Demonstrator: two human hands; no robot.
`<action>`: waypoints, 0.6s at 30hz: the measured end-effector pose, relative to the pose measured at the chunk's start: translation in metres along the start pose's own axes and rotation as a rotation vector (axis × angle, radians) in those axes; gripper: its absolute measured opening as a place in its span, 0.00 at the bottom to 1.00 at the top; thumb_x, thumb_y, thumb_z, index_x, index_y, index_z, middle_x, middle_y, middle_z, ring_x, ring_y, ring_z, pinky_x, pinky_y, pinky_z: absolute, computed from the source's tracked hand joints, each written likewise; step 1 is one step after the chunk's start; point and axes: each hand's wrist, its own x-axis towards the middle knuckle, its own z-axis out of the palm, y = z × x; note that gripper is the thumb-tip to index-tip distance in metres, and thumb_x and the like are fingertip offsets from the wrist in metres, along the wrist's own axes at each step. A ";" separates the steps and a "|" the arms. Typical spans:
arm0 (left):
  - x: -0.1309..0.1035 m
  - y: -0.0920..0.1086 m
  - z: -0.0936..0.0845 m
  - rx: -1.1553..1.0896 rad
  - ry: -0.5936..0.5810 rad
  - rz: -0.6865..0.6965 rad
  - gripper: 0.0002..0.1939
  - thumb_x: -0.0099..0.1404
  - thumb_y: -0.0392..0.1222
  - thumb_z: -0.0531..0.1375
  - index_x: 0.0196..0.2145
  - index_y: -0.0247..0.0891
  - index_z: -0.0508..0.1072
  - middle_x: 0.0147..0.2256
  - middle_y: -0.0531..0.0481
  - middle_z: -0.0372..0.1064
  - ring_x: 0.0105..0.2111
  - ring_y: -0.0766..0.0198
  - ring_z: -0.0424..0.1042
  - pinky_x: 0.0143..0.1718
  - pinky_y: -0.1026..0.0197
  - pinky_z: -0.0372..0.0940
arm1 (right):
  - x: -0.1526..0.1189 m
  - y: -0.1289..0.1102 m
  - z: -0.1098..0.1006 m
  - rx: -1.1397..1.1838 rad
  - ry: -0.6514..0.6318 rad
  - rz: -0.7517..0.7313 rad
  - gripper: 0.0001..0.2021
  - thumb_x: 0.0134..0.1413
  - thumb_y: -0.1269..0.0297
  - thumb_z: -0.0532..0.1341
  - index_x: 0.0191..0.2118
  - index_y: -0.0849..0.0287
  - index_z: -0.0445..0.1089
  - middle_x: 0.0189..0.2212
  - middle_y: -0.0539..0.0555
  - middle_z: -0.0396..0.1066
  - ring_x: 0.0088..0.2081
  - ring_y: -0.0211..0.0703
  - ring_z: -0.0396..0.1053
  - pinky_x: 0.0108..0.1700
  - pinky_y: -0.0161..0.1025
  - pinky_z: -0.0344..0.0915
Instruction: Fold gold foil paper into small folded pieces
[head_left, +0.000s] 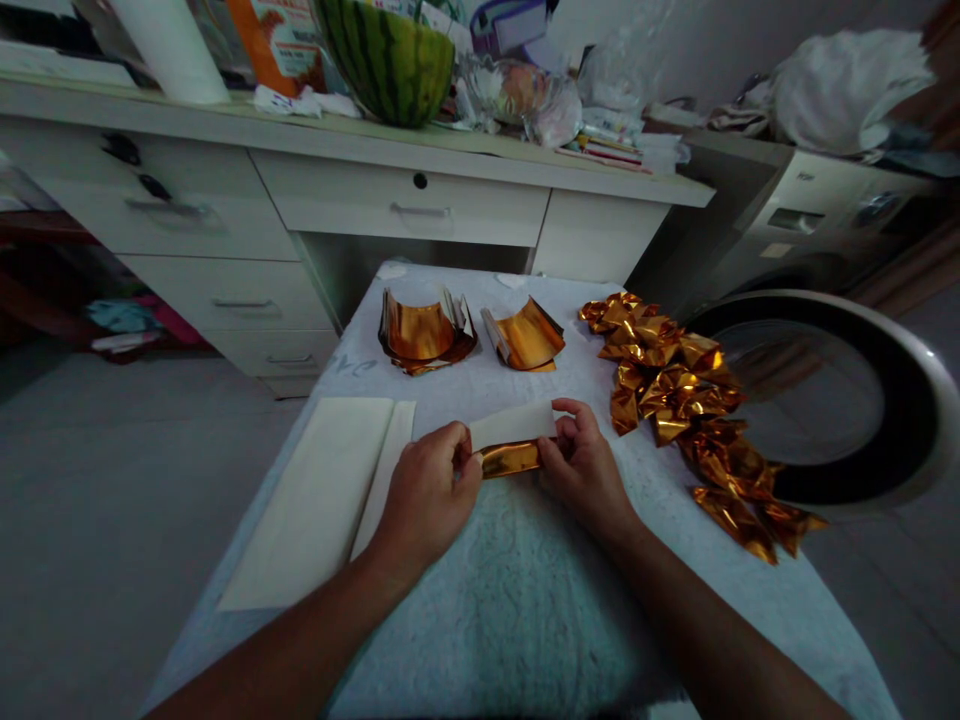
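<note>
I have the white-and-gold sheet (512, 424) over the pale blue surface (517, 610), spanning the gap between my hands: fingers of the left hand (433, 488) pinch its left end, those of the right hand (589, 470) its right, thumbs at the gold strip (511, 459). Curled gold sheets (420, 332) lie beyond.

2 bare hands (431, 490) (589, 475), 2 bare forearms (315, 635) (694, 610).
</note>
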 end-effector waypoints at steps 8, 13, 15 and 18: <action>0.000 -0.001 0.005 0.350 0.003 0.098 0.05 0.62 0.31 0.55 0.33 0.40 0.64 0.28 0.51 0.69 0.31 0.58 0.70 0.35 0.57 0.56 | 0.000 -0.002 0.002 -0.178 0.021 -0.025 0.21 0.54 0.66 0.58 0.54 0.59 0.57 0.23 0.42 0.60 0.23 0.37 0.62 0.27 0.34 0.57; -0.002 -0.002 0.010 0.413 0.028 0.111 0.18 0.63 0.30 0.54 0.52 0.35 0.60 0.31 0.50 0.71 0.34 0.55 0.72 0.39 0.54 0.58 | 0.000 -0.001 0.003 -0.212 0.012 0.003 0.22 0.54 0.66 0.58 0.55 0.59 0.57 0.23 0.43 0.61 0.24 0.38 0.62 0.27 0.35 0.57; -0.003 -0.003 0.011 0.421 0.033 0.123 0.19 0.64 0.30 0.53 0.53 0.34 0.58 0.31 0.49 0.71 0.34 0.55 0.72 0.39 0.54 0.59 | 0.000 -0.001 0.004 -0.232 0.015 0.004 0.22 0.54 0.66 0.58 0.55 0.59 0.57 0.23 0.43 0.61 0.24 0.38 0.63 0.28 0.35 0.56; -0.004 -0.006 0.013 0.408 0.053 0.137 0.21 0.64 0.30 0.53 0.54 0.34 0.57 0.32 0.49 0.71 0.35 0.54 0.72 0.40 0.53 0.60 | 0.000 0.000 0.005 -0.253 0.022 0.002 0.22 0.54 0.66 0.58 0.55 0.59 0.57 0.23 0.43 0.61 0.24 0.39 0.63 0.28 0.35 0.56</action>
